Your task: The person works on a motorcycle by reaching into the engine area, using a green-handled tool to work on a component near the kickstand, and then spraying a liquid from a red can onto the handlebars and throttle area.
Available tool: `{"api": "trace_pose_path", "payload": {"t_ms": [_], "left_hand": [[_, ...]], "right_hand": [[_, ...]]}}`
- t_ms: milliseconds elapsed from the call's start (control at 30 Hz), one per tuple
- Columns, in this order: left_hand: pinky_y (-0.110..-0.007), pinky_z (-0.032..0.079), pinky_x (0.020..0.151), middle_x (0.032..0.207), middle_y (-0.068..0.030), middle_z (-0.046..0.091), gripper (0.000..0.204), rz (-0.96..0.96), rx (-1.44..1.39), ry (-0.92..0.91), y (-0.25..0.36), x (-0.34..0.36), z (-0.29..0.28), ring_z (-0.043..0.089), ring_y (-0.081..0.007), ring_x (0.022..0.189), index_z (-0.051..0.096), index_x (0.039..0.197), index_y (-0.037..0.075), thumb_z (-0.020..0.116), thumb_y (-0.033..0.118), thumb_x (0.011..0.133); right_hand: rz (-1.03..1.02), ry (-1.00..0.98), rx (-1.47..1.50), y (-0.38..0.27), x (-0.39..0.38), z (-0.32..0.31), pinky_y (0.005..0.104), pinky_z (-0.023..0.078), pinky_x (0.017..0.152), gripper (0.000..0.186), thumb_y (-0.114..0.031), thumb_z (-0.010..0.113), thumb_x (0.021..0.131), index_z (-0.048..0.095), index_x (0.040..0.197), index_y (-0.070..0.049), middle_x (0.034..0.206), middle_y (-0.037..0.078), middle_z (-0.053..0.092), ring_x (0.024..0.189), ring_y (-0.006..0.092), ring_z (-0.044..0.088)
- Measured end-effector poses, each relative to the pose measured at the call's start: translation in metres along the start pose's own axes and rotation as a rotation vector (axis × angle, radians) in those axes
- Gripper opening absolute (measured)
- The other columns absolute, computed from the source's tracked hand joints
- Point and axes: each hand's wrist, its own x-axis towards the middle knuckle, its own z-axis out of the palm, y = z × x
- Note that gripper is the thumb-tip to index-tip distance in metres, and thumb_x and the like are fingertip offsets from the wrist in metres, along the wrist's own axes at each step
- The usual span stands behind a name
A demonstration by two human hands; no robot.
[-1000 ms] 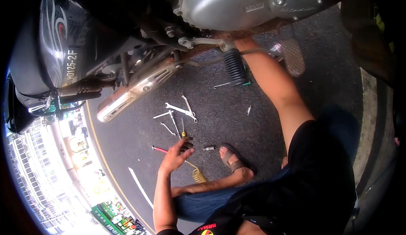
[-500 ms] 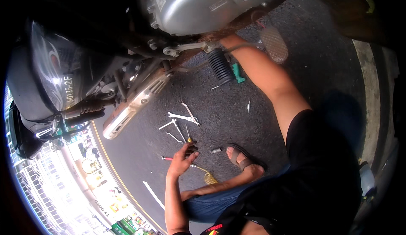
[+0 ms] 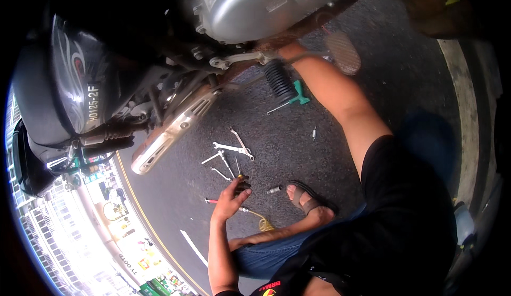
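Note:
My left hand (image 3: 231, 199) hangs with fingers loosely apart, nothing visible in it, over a yellow-handled screwdriver (image 3: 239, 176) and a red-handled tool (image 3: 211, 201). My right hand (image 3: 289, 49) reaches beneath the motorcycle's silver engine casing (image 3: 250, 8), its fingers hidden there. Beside that forearm are a green T-handled hook tool (image 3: 301, 96), the black rubber footrest (image 3: 278, 80) and the pedal (image 3: 342, 52). Several spanners (image 3: 234, 148) lie grouped on the asphalt, with a small metal socket (image 3: 274, 189) and a slim metal part (image 3: 314, 133) farther right.
The motorcycle's dark side panel (image 3: 69, 83) and exhaust shield (image 3: 170, 131) fill the upper left. My sandalled foot (image 3: 306, 200) is near a coiled yellow hose (image 3: 265, 222). A pale kerb (image 3: 466, 136) runs along the right; bright shopfronts (image 3: 106, 216) appear lower left.
The view has tilted slightly, shifting the motorcycle and floor tools in the picture and showing more of the green tool. Both hands hold much the same positions.

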Motion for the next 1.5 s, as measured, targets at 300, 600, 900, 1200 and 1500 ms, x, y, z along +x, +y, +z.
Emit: {"api": "trace_pose_path", "payload": {"t_ms": [300, 600, 900, 1200, 1500], "left_hand": [[-0.035, 0.049, 0.089, 0.111, -0.0138, 0.066, 0.049, -0.057, 0.028, 0.003, 0.002, -0.006, 0.0, 0.064, -0.0223, 0.102, 0.049, 0.13, 0.001, 0.066, 0.022, 0.09], [-0.034, 0.051, 0.086, 0.106, -0.0165, 0.067, 0.05, -0.03, 0.025, 0.033, 0.008, -0.008, -0.002, 0.066, -0.0241, 0.098, 0.051, 0.13, 0.003, 0.068, 0.025, 0.087], [-0.036, 0.05, 0.087, 0.109, -0.0198, 0.066, 0.051, -0.107, 0.007, 0.035, 0.003, -0.013, -0.004, 0.065, -0.027, 0.102, 0.052, 0.129, 0.003, 0.067, 0.029, 0.087], [-0.041, 0.05, 0.083, 0.106, -0.0195, 0.065, 0.048, 0.081, 0.082, 0.077, 0.015, -0.018, -0.011, 0.064, -0.0346, 0.097, 0.054, 0.122, 0.003, 0.067, 0.029, 0.085], [-0.044, 0.05, 0.081, 0.105, -0.0198, 0.062, 0.044, -0.015, 0.033, 0.175, 0.016, -0.07, 0.022, 0.061, -0.0386, 0.097, 0.056, 0.118, 0.003, 0.069, 0.02, 0.079]], "right_hand": [[0.005, -0.008, -0.009, 0.003, 0.003, 0.003, 0.0342, 0.048, 0.081, 0.036, -0.027, 0.063, 0.087, 0.062, 0.112, -0.001, 0.104, 0.012, 0.066, 0.093, 0.0212, 0.062], [0.005, 0.001, -0.022, -0.001, 0.019, 0.002, 0.0343, 0.048, 0.081, 0.037, -0.028, 0.063, 0.087, 0.062, 0.112, -0.001, 0.104, 0.012, 0.066, 0.093, 0.0214, 0.062], [-0.026, -0.015, -0.073, -0.013, 0.056, 0.004, 0.0344, 0.048, 0.081, 0.038, -0.029, 0.063, 0.088, 0.062, 0.112, 0.0, 0.103, 0.013, 0.066, 0.093, 0.0217, 0.062], [0.021, 0.038, -0.021, 0.016, 0.036, -0.007, 0.0345, 0.048, 0.081, 0.038, -0.029, 0.063, 0.088, 0.062, 0.112, 0.0, 0.102, 0.013, 0.066, 0.093, 0.022, 0.062], [-0.021, 0.037, -0.059, 0.03, 0.021, -0.04, 0.0346, 0.048, 0.081, 0.039, -0.03, 0.063, 0.088, 0.062, 0.112, 0.001, 0.101, 0.013, 0.067, 0.093, 0.0223, 0.062]]}}
